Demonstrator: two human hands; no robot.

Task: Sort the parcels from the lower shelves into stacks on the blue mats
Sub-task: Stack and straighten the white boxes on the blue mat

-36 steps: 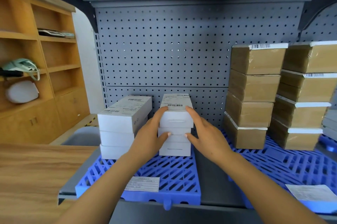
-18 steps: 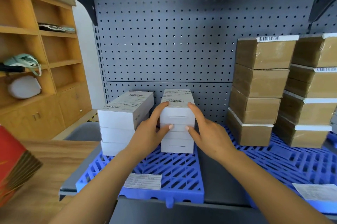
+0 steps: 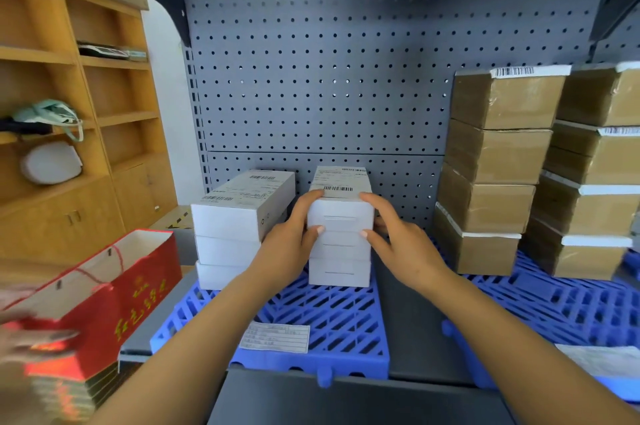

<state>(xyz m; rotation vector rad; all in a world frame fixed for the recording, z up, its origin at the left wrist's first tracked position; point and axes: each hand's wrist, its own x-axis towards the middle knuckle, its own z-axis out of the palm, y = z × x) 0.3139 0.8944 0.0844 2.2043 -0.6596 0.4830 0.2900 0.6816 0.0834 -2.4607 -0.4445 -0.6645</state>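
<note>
Your left grip (image 3: 291,248) and right grip (image 3: 401,248) clasp the top box (image 3: 341,211) between them, likely squaring it on its stack (image 3: 339,270).

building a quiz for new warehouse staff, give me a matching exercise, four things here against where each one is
Things:
1 right white stack's top parcel
2 brown parcels
3 red bag
4 pegboard

Places:
a on the right blue mat
b behind all the stacks
c between the left hand and right hand
d far left, off the mats

Pairs: 1-c, 2-a, 3-d, 4-b
</note>
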